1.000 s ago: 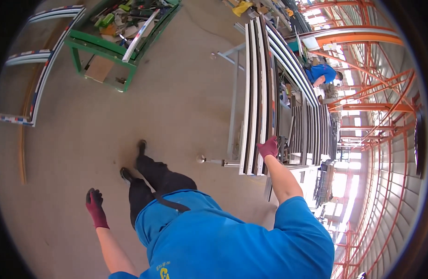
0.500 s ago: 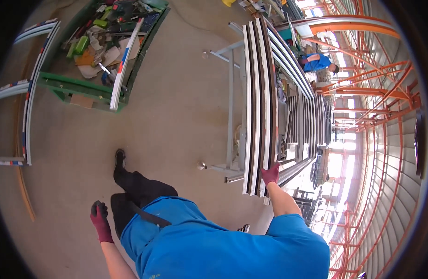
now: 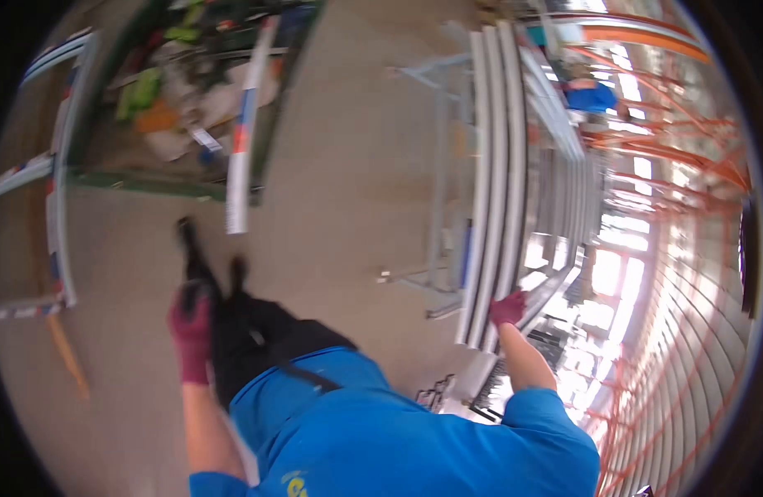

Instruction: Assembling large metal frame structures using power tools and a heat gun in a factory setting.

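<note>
1. Head view, hands: two, both in maroon gloves. The right hand (image 3: pixel 507 308) touches three long pale strips (image 3: pixel 500 166) near their lower ends, its fingers bent at the rightmost edge; whether they close around it I cannot tell. The left hand (image 3: pixel 192 323) is just beside the black trousers (image 3: pixel 274 327), nothing visible in it (blur hides how far its fingers bend).
2. Head view, other things: the three strips are to the person's right, alongside one pale stand (image 3: pixel 438 182). One green table (image 3: pixel 141 184) bears mixed clutter and one white bar (image 3: pixel 247 124) overhanging its near edge. One pale frame (image 3: pixel 60 166) is at far left; one co-worker (image 3: pixel 592 97) in blue is beyond the strips.
3. Head view, surface and room: bare grey-brown floor (image 3: pixel 348 199), orange steelwork (image 3: pixel 646 35), ribbed pale wall (image 3: pixel 688 348), bright windows.
</note>
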A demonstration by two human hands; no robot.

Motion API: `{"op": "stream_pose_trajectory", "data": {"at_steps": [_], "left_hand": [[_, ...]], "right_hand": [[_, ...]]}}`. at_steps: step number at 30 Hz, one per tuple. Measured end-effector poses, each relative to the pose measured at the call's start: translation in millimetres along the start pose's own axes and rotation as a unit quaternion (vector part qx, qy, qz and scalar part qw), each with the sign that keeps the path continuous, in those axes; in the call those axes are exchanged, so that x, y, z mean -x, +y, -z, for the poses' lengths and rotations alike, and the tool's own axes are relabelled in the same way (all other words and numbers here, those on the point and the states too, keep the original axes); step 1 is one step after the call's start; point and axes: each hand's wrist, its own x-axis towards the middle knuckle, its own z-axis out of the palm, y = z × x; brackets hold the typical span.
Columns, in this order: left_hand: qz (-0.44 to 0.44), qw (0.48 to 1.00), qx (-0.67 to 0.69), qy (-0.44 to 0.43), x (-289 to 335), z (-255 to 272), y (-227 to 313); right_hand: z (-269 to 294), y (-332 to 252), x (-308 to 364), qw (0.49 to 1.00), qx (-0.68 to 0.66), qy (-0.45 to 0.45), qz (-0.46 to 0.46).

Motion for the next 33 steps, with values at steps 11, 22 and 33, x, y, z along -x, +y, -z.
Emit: {"op": "stream_pose_trajectory", "data": {"at_steps": [11,22,33], "left_hand": [[-0.055,0.995,-0.059,-0.065,-106.1,15.2,65.0],[-0.048,0.990,-0.050,-0.124,-216.5,35.2,130.0],[-0.104,0.954,0.047,-0.278,-235.6,-174.0,268.8]], "right_hand": [[248.4,-361.8,237.6,0.663,-0.480,-0.101,0.566],[308.0,-554.4,237.4,0.818,-0.383,-0.148,0.402],[313.0,-362.9,198.5,0.704,-0.599,-0.035,0.379]]}}
